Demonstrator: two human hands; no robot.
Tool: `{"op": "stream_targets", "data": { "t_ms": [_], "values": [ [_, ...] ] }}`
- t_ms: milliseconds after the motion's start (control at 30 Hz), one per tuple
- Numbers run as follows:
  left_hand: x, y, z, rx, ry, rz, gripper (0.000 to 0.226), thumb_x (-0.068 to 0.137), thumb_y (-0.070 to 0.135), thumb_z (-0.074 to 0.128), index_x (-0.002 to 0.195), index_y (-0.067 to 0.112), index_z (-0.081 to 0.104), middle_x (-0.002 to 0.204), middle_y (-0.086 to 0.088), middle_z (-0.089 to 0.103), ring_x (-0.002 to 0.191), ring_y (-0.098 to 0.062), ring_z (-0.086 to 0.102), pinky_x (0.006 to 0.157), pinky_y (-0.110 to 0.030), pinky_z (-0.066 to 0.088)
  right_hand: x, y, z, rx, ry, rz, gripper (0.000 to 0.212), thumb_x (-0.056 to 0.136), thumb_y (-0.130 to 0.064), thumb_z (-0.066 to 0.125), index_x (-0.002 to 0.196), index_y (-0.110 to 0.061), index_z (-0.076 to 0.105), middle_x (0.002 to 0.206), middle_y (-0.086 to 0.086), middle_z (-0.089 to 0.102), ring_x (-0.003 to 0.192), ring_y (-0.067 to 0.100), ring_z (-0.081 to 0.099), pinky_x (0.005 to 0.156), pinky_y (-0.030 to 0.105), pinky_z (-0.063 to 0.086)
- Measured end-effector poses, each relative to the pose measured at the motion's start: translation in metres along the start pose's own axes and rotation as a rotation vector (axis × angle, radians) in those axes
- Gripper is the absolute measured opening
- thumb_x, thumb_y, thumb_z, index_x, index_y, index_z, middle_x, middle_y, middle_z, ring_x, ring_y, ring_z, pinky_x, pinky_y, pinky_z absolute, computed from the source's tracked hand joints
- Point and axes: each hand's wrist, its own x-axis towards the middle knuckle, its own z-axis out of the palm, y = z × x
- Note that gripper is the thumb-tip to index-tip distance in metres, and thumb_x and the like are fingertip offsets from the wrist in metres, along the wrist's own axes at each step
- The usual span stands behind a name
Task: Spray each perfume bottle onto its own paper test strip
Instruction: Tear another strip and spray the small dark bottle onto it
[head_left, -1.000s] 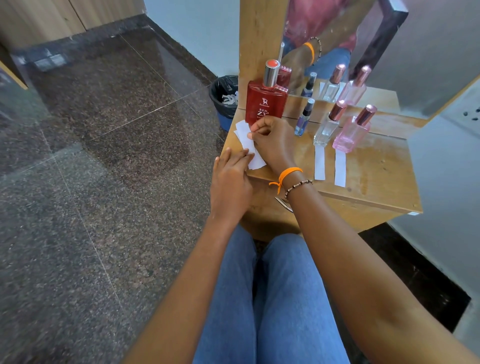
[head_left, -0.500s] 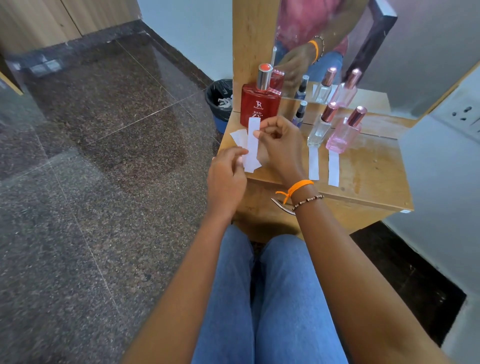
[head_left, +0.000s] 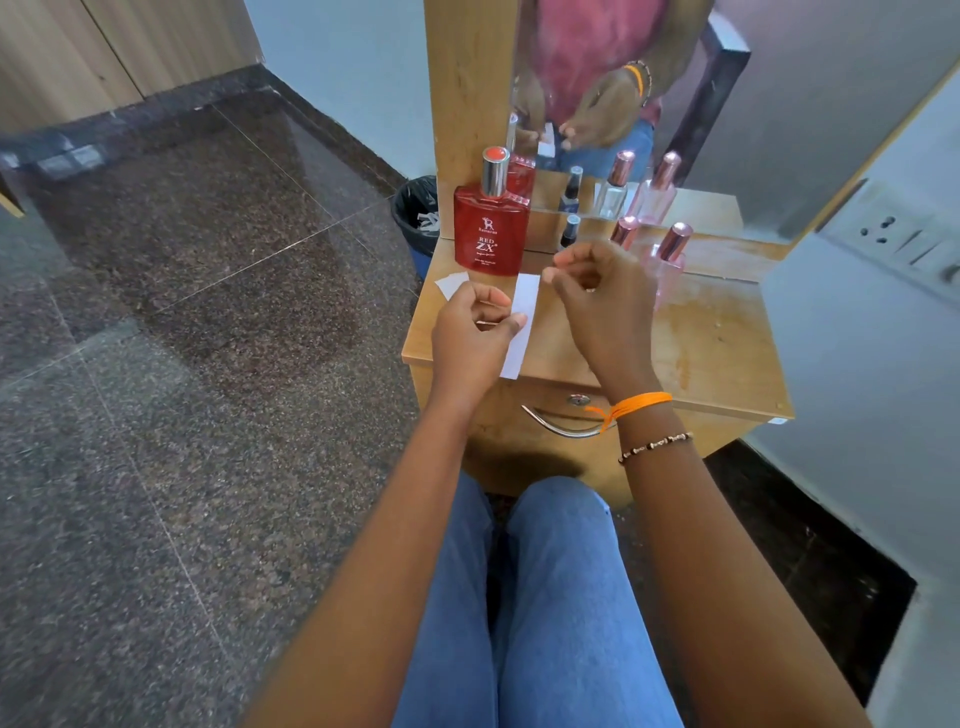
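Note:
A red perfume bottle (head_left: 491, 236) with a silver cap stands at the back left of the small wooden table (head_left: 717, 353). My left hand (head_left: 470, 338) pinches a white paper strip (head_left: 522, 322) in front of that bottle, just above the tabletop. My right hand (head_left: 605, 306) hovers to the strip's right, fingers curled and holding nothing. Behind it stand a small dark bottle (head_left: 570, 231), a clear bottle (head_left: 623, 231) with a rose cap, and a pink bottle (head_left: 670, 254); my right hand hides their lower parts. More white paper (head_left: 451, 283) lies left of the strip.
A mirror (head_left: 623, 104) behind the table reflects the bottles and hands. A black bin (head_left: 415, 213) with paper scraps sits on the dark stone floor left of the table. A drawer handle (head_left: 558, 426) is under the tabletop. A wall socket (head_left: 883, 234) is at right.
My right hand has let go of the strip and moved right. My left hand now holds the strip alone, lower in front of the red bottle.

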Motion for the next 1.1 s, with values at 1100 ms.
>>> {"op": "stream_targets", "data": {
  "t_ms": [1100],
  "values": [
    [0.001,-0.003,-0.004,0.023,-0.003,-0.011,0.016,0.079,0.023,0.072,0.095,0.022,0.072,0.083,0.016,0.067,0.076,0.001,0.06,0.069,-0.012,0.046,0.009,-0.013,-0.009,-0.423,-0.216,-0.077,0.017,0.075,-0.005,0.069,0.089,-0.009,0.061,0.087,0.005,0.069,0.084,0.024,0.062,0.07,0.03,0.047]
  ]
}}
